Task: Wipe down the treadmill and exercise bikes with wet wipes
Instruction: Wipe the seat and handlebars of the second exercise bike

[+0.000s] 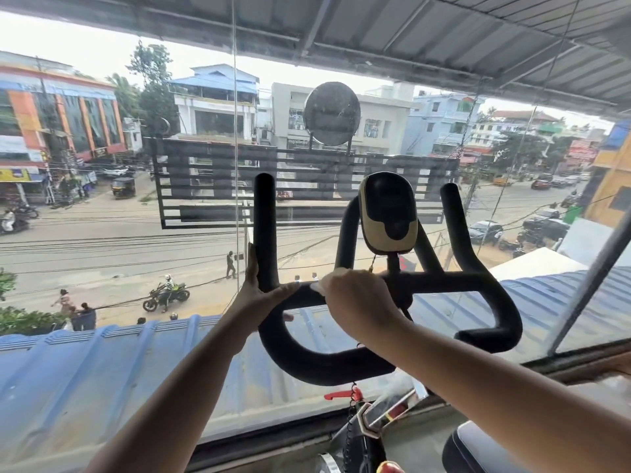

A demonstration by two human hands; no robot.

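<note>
An exercise bike's black padded handlebar (pixel 454 281) fills the middle of the view, with a black and tan console (pixel 389 213) above its centre. My left hand (pixel 259 295) grips the left bend of the handlebar below its upright horn. My right hand (pixel 355 302) holds a white wet wipe (pixel 321 285) wrapped round the crossbar just left of the console stem. Only a small edge of the wipe shows past my fingers.
A large glass window (pixel 136 199) stands right behind the bike, with a street and a blue roof outside. A red adjustment lever (pixel 345 394) and the bike frame sit below the handlebar. The dark seat (pixel 478 448) shows at the lower right.
</note>
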